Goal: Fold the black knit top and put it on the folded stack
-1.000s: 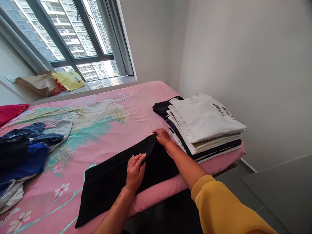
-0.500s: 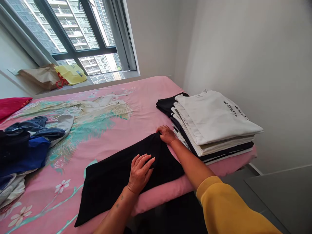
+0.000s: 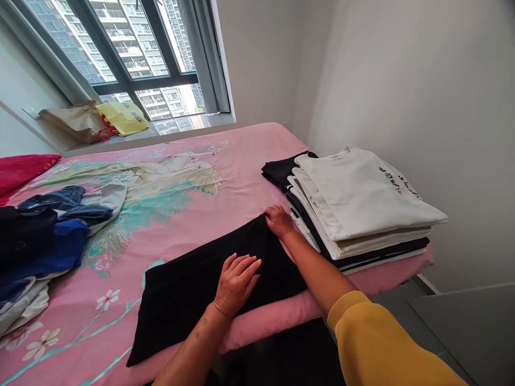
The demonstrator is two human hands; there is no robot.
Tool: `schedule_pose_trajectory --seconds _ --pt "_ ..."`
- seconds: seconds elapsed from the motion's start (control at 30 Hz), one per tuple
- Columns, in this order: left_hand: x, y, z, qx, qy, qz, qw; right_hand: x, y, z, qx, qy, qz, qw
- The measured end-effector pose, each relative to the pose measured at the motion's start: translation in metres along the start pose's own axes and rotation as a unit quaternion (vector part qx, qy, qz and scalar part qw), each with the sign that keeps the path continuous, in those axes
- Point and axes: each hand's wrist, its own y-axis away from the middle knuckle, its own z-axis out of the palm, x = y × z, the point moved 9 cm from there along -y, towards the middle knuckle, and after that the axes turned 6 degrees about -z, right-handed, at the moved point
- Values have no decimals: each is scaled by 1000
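Note:
A folded black garment (image 3: 201, 289) lies flat in a long strip along the front edge of the bed. My left hand (image 3: 238, 285) rests on its middle, fingers stretched out and palm down. At the garment's far right corner, my right hand (image 3: 279, 221) has its fingers curled over the edge and pinches the cloth. Just beyond that hand stands a tall stack of folded shirts (image 3: 354, 193), white on top, with black and striped layers below. Whether the black garment is a shirt or trousers I cannot tell.
A pink flowered sheet (image 3: 237, 155) covers the bed. Loose clothes (image 3: 60, 241) in blue, black and grey lie in a heap at the left, near a red pillow (image 3: 24, 171). A brown paper bag (image 3: 76, 122) and a yellow bag (image 3: 124, 117) sit on the windowsill.
The view has shifted slightly, so everything appears a little further right. Both hands keep nearly the same place on the black garment.

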Motion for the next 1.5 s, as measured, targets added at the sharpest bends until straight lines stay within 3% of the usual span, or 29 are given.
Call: schedule_pose_trajectory --seconds 0.1,0.23,0.33,0.47,0.57,0.63,0.77,0.87,0.93,1.03,1.17,1.33,1.5 --pt "-1 -1 2 -12 2 -12 1000 7 -1 -1 35 -71 14 997" --pt "-3 0 3 -17 5 -23 1000 28 0 -2 87 -218 80 969" --pt "-4 2 3 -10 5 -20 1000 32 3 -11 115 -233 118 958" --pt "-5 5 -1 12 4 -19 1000 15 22 -32 126 -219 146 956" --pt "-9 7 -5 38 14 -26 999 -15 49 -38 42 -233 146 961" --pt "-14 8 -8 59 30 -43 997 -44 73 -44 -26 -225 96 969" --pt "-26 7 -14 103 76 -93 987 -114 122 -58 -124 -130 -110 977" --pt "-31 2 -23 132 104 -120 978 -146 138 -46 -195 -72 -223 952" --pt "-28 -3 -31 143 104 -120 977 -153 129 -29 -218 -42 -259 940" --pt "-18 -10 -39 132 89 -99 982 -149 99 7 -254 -27 -271 928" --pt "-9 -6 -33 108 70 -80 988 -122 65 42 -297 -25 -225 928" --pt "-8 5 -11 69 49 -76 994 -83 56 29 -278 45 -207 937" --pt "-3 7 -3 27 47 -78 995 -41 54 0 -232 127 -93 960"
